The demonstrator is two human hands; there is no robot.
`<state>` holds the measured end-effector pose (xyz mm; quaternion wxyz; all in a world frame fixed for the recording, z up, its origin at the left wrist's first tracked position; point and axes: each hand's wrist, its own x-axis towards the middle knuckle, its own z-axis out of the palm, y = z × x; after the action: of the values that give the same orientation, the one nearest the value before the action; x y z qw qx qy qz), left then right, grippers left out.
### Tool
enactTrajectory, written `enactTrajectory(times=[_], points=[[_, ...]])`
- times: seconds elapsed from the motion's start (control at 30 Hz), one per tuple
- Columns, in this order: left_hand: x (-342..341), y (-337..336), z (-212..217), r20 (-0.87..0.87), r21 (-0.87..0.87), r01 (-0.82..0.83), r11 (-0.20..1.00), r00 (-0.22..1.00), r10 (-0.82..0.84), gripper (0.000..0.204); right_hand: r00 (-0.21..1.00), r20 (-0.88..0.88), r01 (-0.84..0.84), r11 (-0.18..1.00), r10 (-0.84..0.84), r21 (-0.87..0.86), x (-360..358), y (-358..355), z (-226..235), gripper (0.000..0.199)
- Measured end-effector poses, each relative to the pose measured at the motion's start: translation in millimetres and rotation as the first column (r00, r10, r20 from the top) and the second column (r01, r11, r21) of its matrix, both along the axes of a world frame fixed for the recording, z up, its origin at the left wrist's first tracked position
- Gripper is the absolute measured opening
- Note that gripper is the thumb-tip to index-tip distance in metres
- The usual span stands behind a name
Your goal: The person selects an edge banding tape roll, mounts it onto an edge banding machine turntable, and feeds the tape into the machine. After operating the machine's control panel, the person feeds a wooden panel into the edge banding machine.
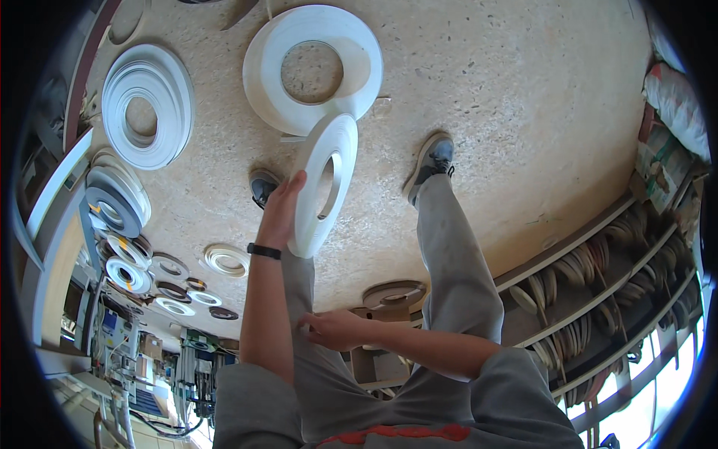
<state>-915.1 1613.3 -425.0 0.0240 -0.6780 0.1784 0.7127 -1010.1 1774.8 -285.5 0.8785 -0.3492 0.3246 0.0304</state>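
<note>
My left hand (280, 215) is closed on the near left edge of a white roll of edge banding (305, 217), a flat coil with a wide hole in its middle. The roll is tilted up on its edge, in front of my left leg. Behind its top, a larger white roll (265, 78) lies flat on the floor; whether the two touch I cannot tell. My right hand (334, 329) is across my body by my left leg, with its fingers bent together. Anything small between those fingertips is hidden.
A stack of white rolls (168, 112) lies on the floor at the left, with a grey roll (123, 206) and several smaller coils nearer me. A brown roll (381, 288) lies between my legs. Shelves of coils (576, 269) line the right side. Bags (677, 101) stand at the far right.
</note>
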Motion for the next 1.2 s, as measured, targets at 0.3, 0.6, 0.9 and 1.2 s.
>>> enactTrajectory(times=[0.3,0.6,0.9,1.2], points=[[-39.8,17.7,7.8,-0.153,0.24,-0.237,0.941,0.948,0.278,0.066,0.999,0.0,0.053,0.997,-0.054,-0.058,-9.8,24.9,6.0,0.036],[-90.6,74.4,2.6,-0.432,0.072,-0.155,0.985,0.886,0.171,0.056,1.0,0.024,0.016,0.987,-0.012,-0.158,-8.0,45.8,-0.9,0.029],[-123.5,68.6,36.9,-0.598,-0.32,0.069,0.945,0.758,-0.258,0.116,0.985,-0.039,0.145,0.929,-0.168,-0.341,-0.3,72.9,-5.5,0.024],[-136.8,46.8,65.1,-0.578,-0.452,0.072,0.889,0.735,-0.354,0.122,0.994,-0.097,0.037,0.98,-0.057,-0.194,-13.3,42.7,7.5,0.021]])
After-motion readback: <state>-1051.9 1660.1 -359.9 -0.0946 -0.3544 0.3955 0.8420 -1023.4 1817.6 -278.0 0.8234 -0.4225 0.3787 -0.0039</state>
